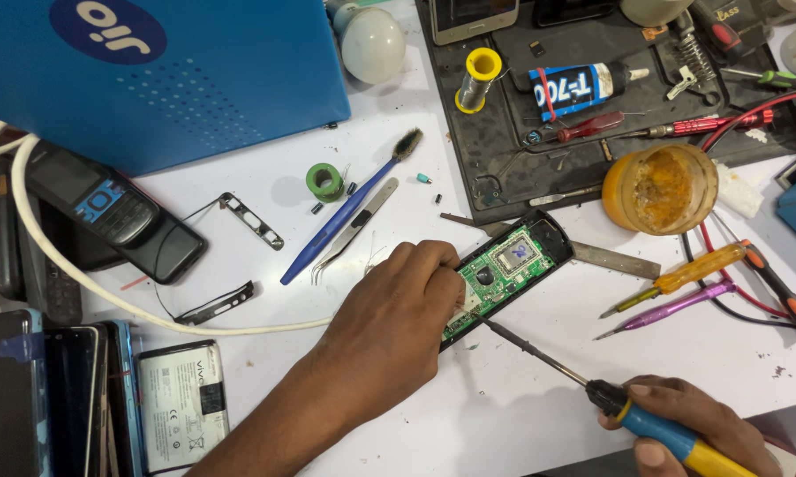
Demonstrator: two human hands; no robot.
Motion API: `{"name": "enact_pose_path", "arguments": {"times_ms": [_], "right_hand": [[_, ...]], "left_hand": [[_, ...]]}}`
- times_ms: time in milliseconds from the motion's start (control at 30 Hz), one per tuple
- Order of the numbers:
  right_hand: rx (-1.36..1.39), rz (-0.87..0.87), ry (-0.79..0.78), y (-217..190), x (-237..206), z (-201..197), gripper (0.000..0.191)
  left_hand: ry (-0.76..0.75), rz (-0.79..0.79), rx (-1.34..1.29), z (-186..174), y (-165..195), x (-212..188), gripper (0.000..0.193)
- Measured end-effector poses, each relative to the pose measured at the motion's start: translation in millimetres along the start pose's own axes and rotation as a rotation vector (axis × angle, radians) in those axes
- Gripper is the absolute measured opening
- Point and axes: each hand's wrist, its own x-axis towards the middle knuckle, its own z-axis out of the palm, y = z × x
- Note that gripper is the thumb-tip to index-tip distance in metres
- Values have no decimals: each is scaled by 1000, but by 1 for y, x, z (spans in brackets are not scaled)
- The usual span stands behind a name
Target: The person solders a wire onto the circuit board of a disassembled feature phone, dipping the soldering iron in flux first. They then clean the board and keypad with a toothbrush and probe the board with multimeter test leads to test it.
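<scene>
Left hand (pixel 398 309) presses closed fingers on the opened phone (pixel 502 269) so it stays steady, while right hand (pixel 689 424) grips a screwdriver (pixel 592 389) whose tip meets its green board

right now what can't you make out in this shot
- Head view: the near end of the phone circuit board is hidden under the left hand.
- Head view: where the screwdriver tip meets the board is too small to tell.
- Head view: the right hand is cut off by the bottom edge.
- Head view: the stacked phones at lower left run off the frame.
- Head view: what fills the orange jar is unclear.
</scene>
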Motion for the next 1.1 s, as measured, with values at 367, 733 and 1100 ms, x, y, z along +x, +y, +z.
{"name": "enact_pose_path", "arguments": {"times_ms": [367, 733, 1100], "right_hand": [[33, 27, 71, -21, 1, 7, 36], [50, -32, 90, -25, 3, 8, 32], [51, 22, 94, -35, 5, 9, 32]], "left_hand": [[1, 3, -9, 1, -1, -3, 22], [-37, -20, -11, -3, 1, -4, 24], [-40, -28, 1, -2, 1, -5, 23]]}}
